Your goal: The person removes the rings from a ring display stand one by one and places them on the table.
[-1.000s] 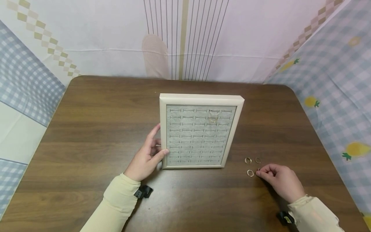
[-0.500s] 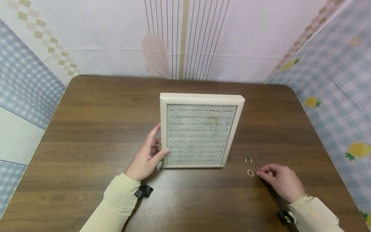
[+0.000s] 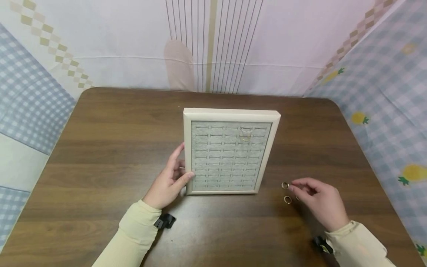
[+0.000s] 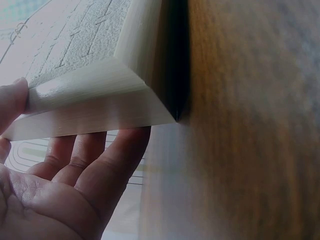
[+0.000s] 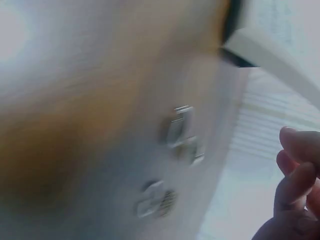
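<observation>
A cream-framed ring display [image 3: 230,114] with a grey slotted fabric panel stands upright, leaning back slightly, mid-table. My left hand [image 3: 168,181] grips its left edge, thumb on the front and fingers behind, as the left wrist view also shows. Two rings [image 3: 246,130] sit in the upper right slots. My right hand [image 3: 318,202] hovers over loose rings, fingers bent, with nothing visible held. A gold ring [image 3: 285,185] lies by its fingertips, another ring [image 3: 287,200] just nearer. A further ring [image 3: 298,198] is mostly hidden by the hand. The blurred right wrist view shows several rings [image 5: 176,131] on the table.
The brown wooden table [image 3: 116,148] extends around the display. A white patterned cloth [image 3: 126,40] hangs behind it, and blue checked cloth [image 3: 383,122] flanks the right side. Black wrist cameras [image 3: 165,221] are worn on both wrists.
My right hand has lifted and shifted slightly left and away from me, off the ring at its fingertips, which stays on the table. The left hand and display hold still.
</observation>
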`<state>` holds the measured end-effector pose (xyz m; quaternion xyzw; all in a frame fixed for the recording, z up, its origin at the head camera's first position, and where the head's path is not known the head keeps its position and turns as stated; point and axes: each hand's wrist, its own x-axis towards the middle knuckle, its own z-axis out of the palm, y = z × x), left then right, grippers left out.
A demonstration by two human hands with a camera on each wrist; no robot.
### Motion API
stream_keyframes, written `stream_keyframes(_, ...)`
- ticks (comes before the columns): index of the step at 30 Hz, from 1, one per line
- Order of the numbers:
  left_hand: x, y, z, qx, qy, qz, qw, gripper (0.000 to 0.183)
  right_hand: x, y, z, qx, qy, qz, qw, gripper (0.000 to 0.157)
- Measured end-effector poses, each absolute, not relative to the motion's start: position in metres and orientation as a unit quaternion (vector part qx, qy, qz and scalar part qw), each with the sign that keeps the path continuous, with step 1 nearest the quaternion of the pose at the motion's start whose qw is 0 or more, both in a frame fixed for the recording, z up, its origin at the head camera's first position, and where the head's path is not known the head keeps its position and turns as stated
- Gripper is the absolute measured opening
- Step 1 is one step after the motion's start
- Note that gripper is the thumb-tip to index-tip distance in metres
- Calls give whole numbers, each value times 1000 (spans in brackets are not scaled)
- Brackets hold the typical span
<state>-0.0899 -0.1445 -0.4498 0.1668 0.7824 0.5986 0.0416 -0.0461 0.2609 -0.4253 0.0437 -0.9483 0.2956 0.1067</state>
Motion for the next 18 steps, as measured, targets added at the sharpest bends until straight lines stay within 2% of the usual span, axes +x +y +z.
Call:
stream_keyframes(6,-90,-144,-449,168,781,599,42,87,-58,241,-406,60,-932,325,149,14)
stream_keyframes(13,-90,-144,-449,172,780,600,41,86,-68,222,-387,72,-926,337,152,14)
stream_keyframes(18,-89,-144,-448,166,782,599,41,87,-80,207,-376,109,-918,340,174,16)
